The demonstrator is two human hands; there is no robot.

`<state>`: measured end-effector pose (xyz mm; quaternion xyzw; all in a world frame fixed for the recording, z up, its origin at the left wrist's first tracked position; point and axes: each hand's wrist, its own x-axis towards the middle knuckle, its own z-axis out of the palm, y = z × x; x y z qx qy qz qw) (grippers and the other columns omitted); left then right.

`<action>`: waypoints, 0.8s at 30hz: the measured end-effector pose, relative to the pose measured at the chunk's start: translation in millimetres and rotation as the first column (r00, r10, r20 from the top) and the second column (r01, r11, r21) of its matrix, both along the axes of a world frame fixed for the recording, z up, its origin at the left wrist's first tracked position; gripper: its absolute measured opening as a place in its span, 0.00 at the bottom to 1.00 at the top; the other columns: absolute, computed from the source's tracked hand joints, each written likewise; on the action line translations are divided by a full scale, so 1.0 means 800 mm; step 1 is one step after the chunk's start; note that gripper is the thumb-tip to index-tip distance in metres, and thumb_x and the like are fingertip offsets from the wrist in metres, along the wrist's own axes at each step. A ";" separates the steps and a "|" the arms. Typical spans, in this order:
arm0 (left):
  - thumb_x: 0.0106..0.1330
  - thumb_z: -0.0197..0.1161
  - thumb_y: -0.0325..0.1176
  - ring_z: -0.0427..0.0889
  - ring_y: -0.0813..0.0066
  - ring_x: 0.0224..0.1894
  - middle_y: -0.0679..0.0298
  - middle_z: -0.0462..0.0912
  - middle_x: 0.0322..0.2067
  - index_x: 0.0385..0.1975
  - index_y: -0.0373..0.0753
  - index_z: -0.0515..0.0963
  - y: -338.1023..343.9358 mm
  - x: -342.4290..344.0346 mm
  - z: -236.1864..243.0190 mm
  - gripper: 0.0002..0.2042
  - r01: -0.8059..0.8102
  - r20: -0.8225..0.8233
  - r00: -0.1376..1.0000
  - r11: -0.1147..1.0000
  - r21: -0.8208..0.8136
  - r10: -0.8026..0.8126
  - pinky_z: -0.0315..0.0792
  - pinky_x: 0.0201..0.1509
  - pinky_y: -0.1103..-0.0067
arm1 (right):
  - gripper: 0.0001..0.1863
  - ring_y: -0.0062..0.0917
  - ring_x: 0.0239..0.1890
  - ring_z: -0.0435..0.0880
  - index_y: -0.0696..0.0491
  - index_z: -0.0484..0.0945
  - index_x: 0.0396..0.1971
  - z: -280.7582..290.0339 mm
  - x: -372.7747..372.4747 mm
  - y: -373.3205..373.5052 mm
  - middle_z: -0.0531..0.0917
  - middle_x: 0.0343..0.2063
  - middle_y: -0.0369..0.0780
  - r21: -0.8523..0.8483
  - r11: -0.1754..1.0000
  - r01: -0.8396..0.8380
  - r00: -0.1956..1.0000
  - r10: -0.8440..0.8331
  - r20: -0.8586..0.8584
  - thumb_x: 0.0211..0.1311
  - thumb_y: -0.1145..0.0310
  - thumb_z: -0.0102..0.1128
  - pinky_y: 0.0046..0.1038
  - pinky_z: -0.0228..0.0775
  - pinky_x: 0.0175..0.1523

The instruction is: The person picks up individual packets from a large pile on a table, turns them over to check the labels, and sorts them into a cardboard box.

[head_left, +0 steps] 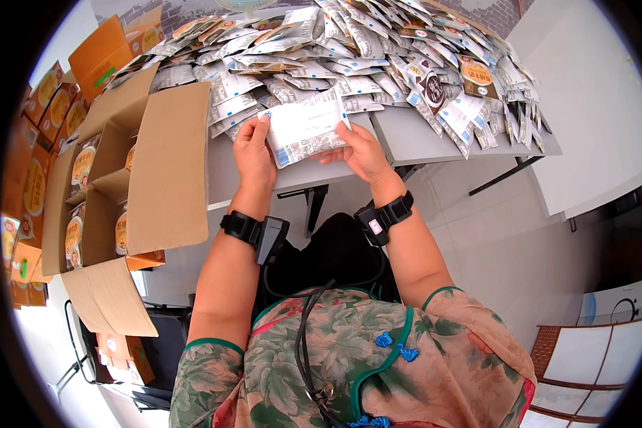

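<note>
Both hands — left (254,158), right (360,151) — pinch one flat packet (307,127) by its sides, so it could slip into the pile (364,50) at 12 o'clock.

Left hand (254,153) and right hand (362,152) hold white packet (307,128) above grey table (421,139); open cardboard box (150,171) at left.

Bright, even light, perhaps daylight, soft shadows, sharp centre, fisheye bending straight edges toward a black rim.
</note>
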<state>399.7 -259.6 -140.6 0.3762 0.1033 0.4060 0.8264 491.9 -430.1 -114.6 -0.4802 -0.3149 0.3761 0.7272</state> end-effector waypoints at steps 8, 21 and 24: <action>0.66 0.54 0.36 0.73 0.84 0.28 0.68 0.77 0.29 0.32 0.35 0.74 0.000 -0.004 0.006 0.10 0.129 0.002 0.992 0.992 0.015 -0.129 0.68 0.34 0.86 | 0.25 0.33 0.39 0.81 0.62 0.65 0.50 -0.007 0.002 0.000 0.78 0.41 0.46 0.082 0.996 0.041 0.999 -0.039 -0.036 0.67 0.53 0.41 0.30 0.75 0.40; 0.64 0.56 0.38 0.66 0.87 0.19 0.71 0.74 0.19 0.28 0.39 0.74 -0.012 -0.008 0.015 0.09 0.285 -0.310 0.930 0.922 0.264 -0.199 0.61 0.23 0.89 | 0.28 0.34 0.43 0.80 0.59 0.62 0.54 -0.007 0.006 0.002 0.77 0.45 0.46 0.264 0.937 0.226 0.973 -0.206 -0.102 0.68 0.50 0.36 0.28 0.73 0.44; 0.65 0.55 0.38 0.65 0.88 0.19 0.72 0.72 0.18 0.25 0.40 0.72 -0.018 -0.010 0.021 0.10 0.293 -0.341 0.921 0.909 0.295 -0.186 0.59 0.22 0.90 | 0.28 0.35 0.43 0.80 0.59 0.62 0.54 -0.006 0.005 0.001 0.77 0.45 0.46 0.254 0.943 0.216 0.976 -0.203 -0.077 0.68 0.50 0.36 0.28 0.73 0.44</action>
